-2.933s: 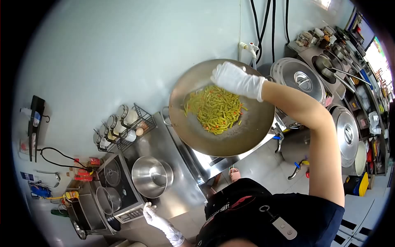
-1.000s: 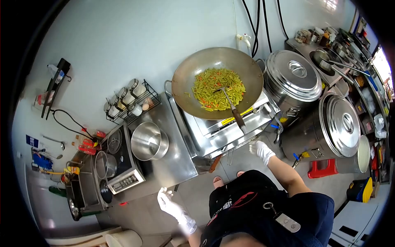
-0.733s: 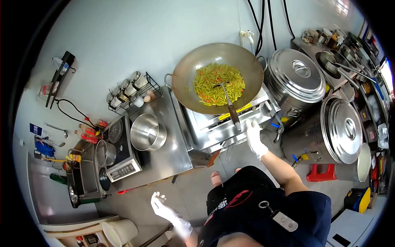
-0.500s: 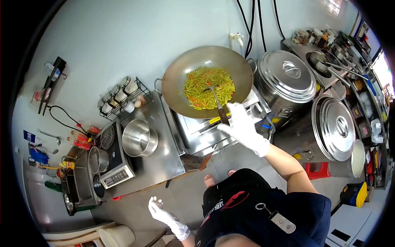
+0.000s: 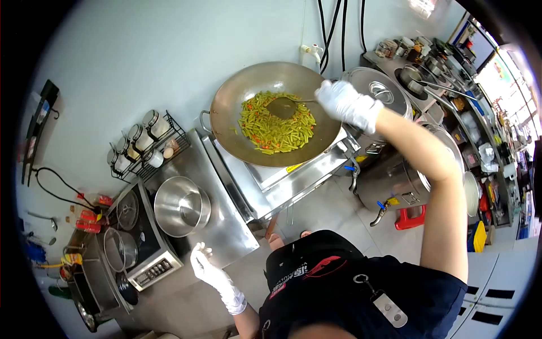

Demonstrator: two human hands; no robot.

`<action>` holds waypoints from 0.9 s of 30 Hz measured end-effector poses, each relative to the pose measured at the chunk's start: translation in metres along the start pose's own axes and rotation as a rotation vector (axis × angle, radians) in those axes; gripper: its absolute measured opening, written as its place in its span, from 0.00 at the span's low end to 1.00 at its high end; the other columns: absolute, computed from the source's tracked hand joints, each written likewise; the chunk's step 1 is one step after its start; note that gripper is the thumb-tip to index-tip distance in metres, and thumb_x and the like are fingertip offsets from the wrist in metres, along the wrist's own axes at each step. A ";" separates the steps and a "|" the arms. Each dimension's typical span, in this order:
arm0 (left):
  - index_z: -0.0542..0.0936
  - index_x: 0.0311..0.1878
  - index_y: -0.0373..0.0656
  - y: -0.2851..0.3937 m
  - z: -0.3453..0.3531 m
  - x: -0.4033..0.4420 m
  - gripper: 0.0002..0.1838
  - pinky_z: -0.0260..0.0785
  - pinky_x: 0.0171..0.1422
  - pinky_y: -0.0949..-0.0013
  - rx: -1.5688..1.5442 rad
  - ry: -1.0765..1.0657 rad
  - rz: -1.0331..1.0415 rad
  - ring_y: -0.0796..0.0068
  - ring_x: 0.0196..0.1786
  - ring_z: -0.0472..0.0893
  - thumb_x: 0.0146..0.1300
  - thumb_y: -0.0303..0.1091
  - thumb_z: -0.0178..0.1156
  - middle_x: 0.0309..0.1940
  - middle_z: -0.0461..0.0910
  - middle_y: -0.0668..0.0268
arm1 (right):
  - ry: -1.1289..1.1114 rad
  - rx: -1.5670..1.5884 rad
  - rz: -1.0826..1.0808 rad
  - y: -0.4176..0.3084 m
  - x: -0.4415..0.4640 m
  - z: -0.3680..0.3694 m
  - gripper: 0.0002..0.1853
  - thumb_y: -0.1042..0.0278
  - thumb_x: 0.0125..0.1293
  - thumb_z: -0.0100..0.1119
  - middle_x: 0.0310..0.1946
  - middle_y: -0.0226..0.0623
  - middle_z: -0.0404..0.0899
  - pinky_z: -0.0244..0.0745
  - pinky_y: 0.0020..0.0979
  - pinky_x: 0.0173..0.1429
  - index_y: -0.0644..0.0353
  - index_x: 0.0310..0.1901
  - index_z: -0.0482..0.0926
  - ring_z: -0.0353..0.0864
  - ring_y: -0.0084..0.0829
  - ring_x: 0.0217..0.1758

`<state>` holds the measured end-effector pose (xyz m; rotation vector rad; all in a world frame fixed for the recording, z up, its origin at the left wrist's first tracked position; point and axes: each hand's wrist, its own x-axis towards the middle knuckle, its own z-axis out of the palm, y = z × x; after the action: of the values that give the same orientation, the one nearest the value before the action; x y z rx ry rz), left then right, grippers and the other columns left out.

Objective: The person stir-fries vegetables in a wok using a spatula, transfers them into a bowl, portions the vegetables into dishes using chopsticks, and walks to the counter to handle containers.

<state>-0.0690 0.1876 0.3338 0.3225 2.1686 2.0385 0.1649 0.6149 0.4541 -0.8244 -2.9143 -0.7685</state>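
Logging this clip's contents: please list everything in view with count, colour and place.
Wok: 1, grey-brown, on stove
Food: many pieces, green with red, in wok
Turner: 1, grey, over food
Stove: 1, silver, under wok
Steel pot: 1, silver, left counter
Cooktop: 1, black, far left
Jars: about 4, clear, wire rack
Large pots: 2, silver, right of stove
Tap: 1, white, behind wok
Shelf items: uncountable, mixed, far right
Left grip: 1, white-gloved, near left counter
Right grip: 1, white-gloved, on turner

1 wide, grey-brown wok [image 5: 226,107] stands open side up, holding chopped, red-flecked green beans [image 5: 279,134] in a loose heap. 1 spatula [image 5: 282,108] has its broad blade over them, shaft pointing right.
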 end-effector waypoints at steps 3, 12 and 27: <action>0.79 0.45 0.34 -0.001 -0.006 0.029 0.13 0.69 0.45 0.72 -0.041 -0.023 0.009 0.77 0.38 0.75 0.72 0.32 0.47 0.40 0.80 0.64 | -0.547 0.037 0.035 0.020 0.026 -0.077 0.08 0.70 0.52 0.57 0.24 0.50 0.80 0.73 0.40 0.24 0.66 0.30 0.81 0.83 0.44 0.25; 0.79 0.49 0.34 -0.011 -0.032 0.074 0.13 0.70 0.48 0.74 0.009 -0.019 -0.017 0.79 0.38 0.75 0.72 0.33 0.49 0.39 0.81 0.65 | -0.833 0.322 0.164 0.002 0.101 -0.008 0.13 0.70 0.53 0.59 0.32 0.49 0.83 0.79 0.37 0.32 0.69 0.38 0.82 0.84 0.41 0.33; 0.80 0.47 0.37 -0.020 -0.014 0.109 0.14 0.68 0.45 0.75 0.069 -0.168 -0.033 0.82 0.36 0.73 0.73 0.35 0.48 0.37 0.80 0.68 | -0.764 0.123 -0.106 -0.004 0.073 -0.084 0.08 0.68 0.46 0.66 0.22 0.44 0.81 0.75 0.39 0.27 0.63 0.27 0.83 0.84 0.40 0.26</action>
<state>-0.1790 0.2007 0.3192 0.4459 2.1306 1.8509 0.0903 0.6088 0.5363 -1.1665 -3.6333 -0.2988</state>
